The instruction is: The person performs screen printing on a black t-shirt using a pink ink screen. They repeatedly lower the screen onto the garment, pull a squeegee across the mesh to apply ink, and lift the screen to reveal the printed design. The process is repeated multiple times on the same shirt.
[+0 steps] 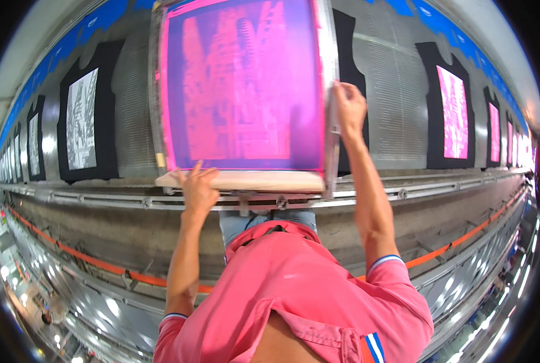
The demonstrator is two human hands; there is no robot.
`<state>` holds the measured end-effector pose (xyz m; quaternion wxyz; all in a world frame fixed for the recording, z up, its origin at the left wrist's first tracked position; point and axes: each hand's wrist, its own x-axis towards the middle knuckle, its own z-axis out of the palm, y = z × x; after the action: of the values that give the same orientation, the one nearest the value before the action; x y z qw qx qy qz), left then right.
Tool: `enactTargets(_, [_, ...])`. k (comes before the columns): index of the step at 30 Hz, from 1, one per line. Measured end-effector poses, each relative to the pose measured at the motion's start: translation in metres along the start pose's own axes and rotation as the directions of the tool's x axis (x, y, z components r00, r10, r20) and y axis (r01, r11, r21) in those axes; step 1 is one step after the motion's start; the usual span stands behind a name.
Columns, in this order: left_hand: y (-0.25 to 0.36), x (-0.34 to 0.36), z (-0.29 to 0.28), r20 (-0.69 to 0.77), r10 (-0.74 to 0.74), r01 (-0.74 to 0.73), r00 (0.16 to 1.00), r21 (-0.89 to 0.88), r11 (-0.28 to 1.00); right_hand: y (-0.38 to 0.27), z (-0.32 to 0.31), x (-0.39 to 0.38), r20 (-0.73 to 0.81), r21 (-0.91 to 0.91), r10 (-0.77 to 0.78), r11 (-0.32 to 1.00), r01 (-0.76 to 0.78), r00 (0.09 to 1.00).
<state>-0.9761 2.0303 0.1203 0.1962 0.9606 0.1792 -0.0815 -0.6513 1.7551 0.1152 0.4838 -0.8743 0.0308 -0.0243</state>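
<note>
A screen-printing screen (pixel 239 85) in a metal frame, its mesh pink and purple, lies at top centre with a pale bar (pixel 264 179) along its near edge. My left hand (pixel 198 189) rests on that bar near its left part, fingers spread. My right hand (pixel 350 106) has its fingers closed on the frame's right side rail (pixel 329 151). A black shirt (pixel 350 42) shows partly behind the screen on the right; what lies directly under the screen is hidden.
Black shirts with white prints (pixel 82 118) line the long metal table (pixel 134 115) to the left, others with pink prints (pixel 451 112) to the right. A metal rail (pixel 373 196) runs along the near edge; an orange strip (pixel 100 263) runs below it.
</note>
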Motion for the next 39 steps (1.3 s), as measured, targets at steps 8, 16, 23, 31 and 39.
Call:
enactTargets(8, [-0.205, -0.027, -0.069, -0.066, -0.036, 0.040, 0.997, 0.051, 0.998, -0.124, 0.150, -0.118, 0.056, 0.087, 0.076, 0.993, -0.080, 0.996])
enactTargets(16, [-0.303, -0.037, -0.114, -0.061, -0.048, 0.050, 0.997, 0.027, 0.998, -0.194, 0.228, -0.172, 0.064, -0.013, 0.024, 1.000, -0.023, 0.998])
enactTargets(23, [-0.372, -0.028, -0.133, 0.017, -0.096, 0.095, 0.995, 0.017, 0.995, -0.165, 0.321, -0.162, 0.084, 0.170, -0.026, 0.985, 0.012, 0.996])
enactTargets(31, [-0.467, -0.032, -0.165, 0.026, -0.168, 0.162, 0.985, 0.166, 0.973, -0.186, 0.430, -0.230, 0.156, 0.236, 0.023, 0.970, -0.060, 0.988])
enactTargets(39, [-0.594, -0.039, -0.209, 0.050, -0.063, 0.055, 0.997, 0.153, 0.987, -0.249, 0.517, -0.296, 0.137, 0.228, 0.043, 0.971, -0.074, 0.990])
